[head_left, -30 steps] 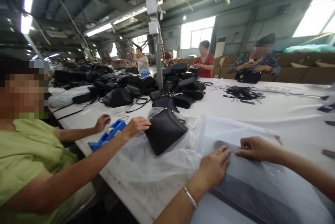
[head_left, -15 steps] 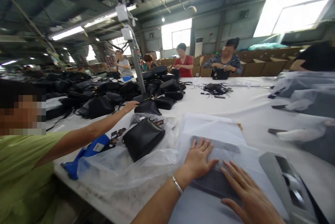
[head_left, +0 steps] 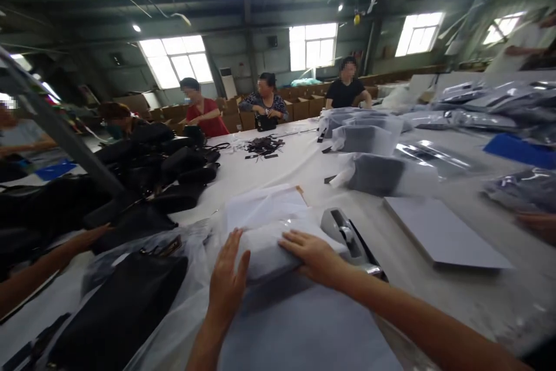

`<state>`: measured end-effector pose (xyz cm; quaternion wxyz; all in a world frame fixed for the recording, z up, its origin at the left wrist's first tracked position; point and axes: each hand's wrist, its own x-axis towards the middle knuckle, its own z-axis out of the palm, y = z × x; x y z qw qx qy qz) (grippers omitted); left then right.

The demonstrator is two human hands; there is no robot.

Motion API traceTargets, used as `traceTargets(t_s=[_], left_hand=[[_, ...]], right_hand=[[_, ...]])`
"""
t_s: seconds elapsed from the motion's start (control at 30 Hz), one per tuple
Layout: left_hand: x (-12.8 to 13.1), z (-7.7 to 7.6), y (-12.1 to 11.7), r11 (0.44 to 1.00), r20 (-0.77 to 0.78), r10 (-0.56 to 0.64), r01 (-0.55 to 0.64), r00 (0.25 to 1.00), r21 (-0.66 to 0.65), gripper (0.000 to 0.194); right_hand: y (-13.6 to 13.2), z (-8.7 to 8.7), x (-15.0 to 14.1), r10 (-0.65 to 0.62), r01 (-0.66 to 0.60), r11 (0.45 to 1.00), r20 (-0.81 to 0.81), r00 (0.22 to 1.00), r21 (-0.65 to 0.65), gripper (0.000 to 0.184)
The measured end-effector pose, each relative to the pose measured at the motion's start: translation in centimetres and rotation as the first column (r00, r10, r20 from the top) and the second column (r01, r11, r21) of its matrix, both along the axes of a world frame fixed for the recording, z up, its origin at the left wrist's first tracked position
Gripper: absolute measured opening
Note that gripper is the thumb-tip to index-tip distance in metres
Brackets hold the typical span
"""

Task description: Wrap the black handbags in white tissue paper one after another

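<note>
A bundle wrapped in thin white sheet (head_left: 267, 252) lies in front of me on a stack of white sheets (head_left: 299, 330). My left hand (head_left: 228, 272) rests along the bundle's left side, fingers stretched out and thumb apart. On its upper right lies my right hand (head_left: 310, 255), palm down with fingers extended. Dark grey shows faintly through the wrap; what is inside is hidden. Just right of the bundle stands a grey tape dispenser (head_left: 347, 235). A black handbag (head_left: 125, 301) lies on clear plastic to the left.
More black handbags (head_left: 174, 162) are piled at left, where a co-worker's hand (head_left: 93, 237) reaches in. Dark tags (head_left: 263, 145) lie beyond. Several wrapped bags (head_left: 373, 173) and a white board stack (head_left: 447, 235) are at right. A metal post (head_left: 65, 122) rises at left.
My view has swung right. The dark flat shape under the sheet that my hands pressed on is now a raised white-wrapped bundle, with a hand at its left side and one on its upper right.
</note>
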<state>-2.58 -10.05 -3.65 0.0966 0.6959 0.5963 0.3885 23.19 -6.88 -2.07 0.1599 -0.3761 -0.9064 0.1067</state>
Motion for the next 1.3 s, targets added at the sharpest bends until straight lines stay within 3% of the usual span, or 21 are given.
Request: traceTargets(t_s=[0.07, 0.13, 0.23, 0.33, 0.5, 0.67, 0.83, 0.97, 1.07, 1.2, 1.3], left_hand=[[-0.4, 0.7, -0.2, 0.997, 0.039, 0.074, -0.074, 0.997, 0.006, 0.056], [-0.5, 0.9, 0.2, 0.99, 0.082, 0.133, -0.128, 0.988, -0.058, 0.061], [-0.2, 0.6, 1.1, 0.971, 0.168, 0.154, -0.118, 0.974, -0.209, 0.069], [0.4, 0.4, 2.1, 0.944, 0.23, 0.18, -0.102, 0.957, -0.313, 0.065], [2.4, 2.1, 3.5, 0.936, 0.233, 0.191, -0.105, 0.954, -0.336, 0.058], [5.9, 4.7, 4.3, 0.977, 0.211, 0.074, -0.028, 0.975, -0.211, 0.058], [8.3, 5.1, 4.0, 0.984, 0.203, 0.005, 0.031, 0.979, -0.175, 0.058], [9.1, 3.7, 3.4, 0.977, 0.235, -0.025, 0.073, 0.972, -0.199, 0.056], [8.9, 2.3, 3.1, 0.971, 0.245, -0.01, 0.068, 0.969, -0.231, 0.056], [7.5, 0.6, 2.6, 0.95, 0.235, 0.004, 0.07, 0.972, -0.305, 0.058], [6.4, -0.3, 2.1, 0.943, 0.233, 0.041, 0.04, 0.972, -0.331, 0.06]], right_hand=[[2.8, 2.2, 0.2, -0.034, 0.037, 0.999, -0.093, 0.995, 0.031, 0.061], [5.7, 3.3, 0.4, -0.071, 0.083, 0.993, -0.127, 0.989, 0.088, 0.06], [8.8, 3.4, 0.7, -0.058, 0.063, 0.996, -0.085, 0.995, 0.058, 0.07], [10.3, 2.9, 0.9, -0.032, 0.032, 0.999, -0.048, 0.998, -0.006, 0.067], [11.5, 3.7, 2.2, -0.103, 0.103, 0.994, -0.023, 0.994, 0.024, 0.052], [12.7, 6.6, 9.0, -0.259, 0.262, 0.961, -0.044, 0.965, 0.087, 0.049], [14.9, 8.6, 19.4, -0.546, 0.546, 0.837, 0.063, 0.836, 0.003, 0.043], [16.8, 7.4, 25.7, -0.633, 0.646, 0.762, 0.161, 0.757, -0.045, 0.037], [17.5, 5.9, 27.9, -0.689, 0.704, 0.71, 0.179, 0.702, -0.027, 0.037], [16.4, 4.2, 27.1, -0.786, 0.774, 0.616, 0.05, 0.616, 0.146, 0.052], [14.8, 2.3, 24.7, -0.728, 0.723, 0.678, -0.017, 0.685, 0.131, 0.046]])
